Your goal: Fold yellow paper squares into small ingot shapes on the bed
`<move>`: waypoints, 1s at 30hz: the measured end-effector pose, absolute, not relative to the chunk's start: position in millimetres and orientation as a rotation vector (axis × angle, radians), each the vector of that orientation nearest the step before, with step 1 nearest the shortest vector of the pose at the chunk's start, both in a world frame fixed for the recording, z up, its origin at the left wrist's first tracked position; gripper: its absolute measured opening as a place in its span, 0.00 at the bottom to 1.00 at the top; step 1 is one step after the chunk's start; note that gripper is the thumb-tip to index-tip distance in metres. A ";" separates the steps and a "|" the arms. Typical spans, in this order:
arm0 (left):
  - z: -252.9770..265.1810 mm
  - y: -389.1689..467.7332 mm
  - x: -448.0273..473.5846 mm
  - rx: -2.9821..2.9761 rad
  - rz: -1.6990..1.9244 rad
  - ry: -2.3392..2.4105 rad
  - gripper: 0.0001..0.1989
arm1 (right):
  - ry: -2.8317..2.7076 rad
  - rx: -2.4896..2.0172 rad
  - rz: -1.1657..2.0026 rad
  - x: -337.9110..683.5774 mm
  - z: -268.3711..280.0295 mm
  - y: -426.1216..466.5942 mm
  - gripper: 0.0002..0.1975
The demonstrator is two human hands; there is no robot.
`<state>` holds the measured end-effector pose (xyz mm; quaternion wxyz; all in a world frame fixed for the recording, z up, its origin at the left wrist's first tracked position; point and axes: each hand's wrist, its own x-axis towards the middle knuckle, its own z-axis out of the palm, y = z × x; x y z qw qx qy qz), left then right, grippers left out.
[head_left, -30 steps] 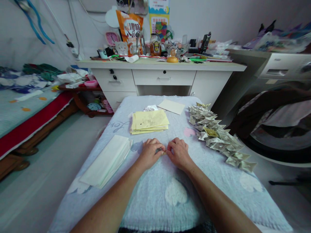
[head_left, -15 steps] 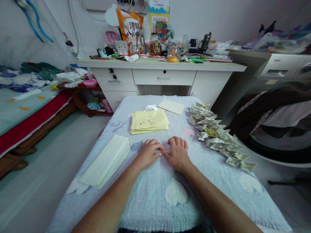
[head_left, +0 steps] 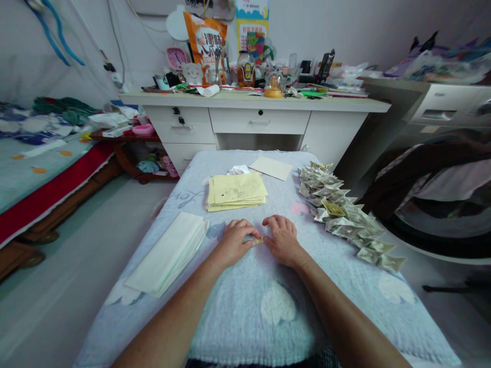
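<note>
My left hand (head_left: 238, 241) rests on the cloth-covered table (head_left: 245, 327), thumb and fingers pinched on a small folded piece of yellowish paper (head_left: 259, 240). Most of that paper is hidden by the fingers; only its right end shows. My right hand (head_left: 283, 239) lies close by, its thumb near the paper's end and its fingers bent and apart from the thumb. Beyond the hands is a stack of yellow paper sheets (head_left: 237, 191) with a printed pattern. A pile of pale folded sheets (head_left: 166, 254) lies to the left of my left hand.
Rows of folded paper pieces (head_left: 341, 209) line the table's right side. A cream card (head_left: 270, 168) and a crumpled white tissue (head_left: 238, 170) lie at the far end. A white desk (head_left: 261, 120) stands behind, a washing machine (head_left: 441, 107) to the right, a bed (head_left: 42, 163) to the left.
The right thumb has drawn back slightly from the left fingertips, so more of the folded paper shows between the hands. The stacks have not moved.
</note>
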<state>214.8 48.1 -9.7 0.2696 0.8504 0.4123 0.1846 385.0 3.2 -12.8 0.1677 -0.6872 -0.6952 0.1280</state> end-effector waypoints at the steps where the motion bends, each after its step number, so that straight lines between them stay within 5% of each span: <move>1: -10.2 48.4 214.8 2.298 0.497 1.111 0.05 | -1.976 -1.953 0.365 384.7 -12.9 3.1 0.17; 30: -12.0 48.4 216.7 2.321 0.496 1.117 0.04 | -2.029 -1.926 0.150 380.8 -21.9 1.5 0.23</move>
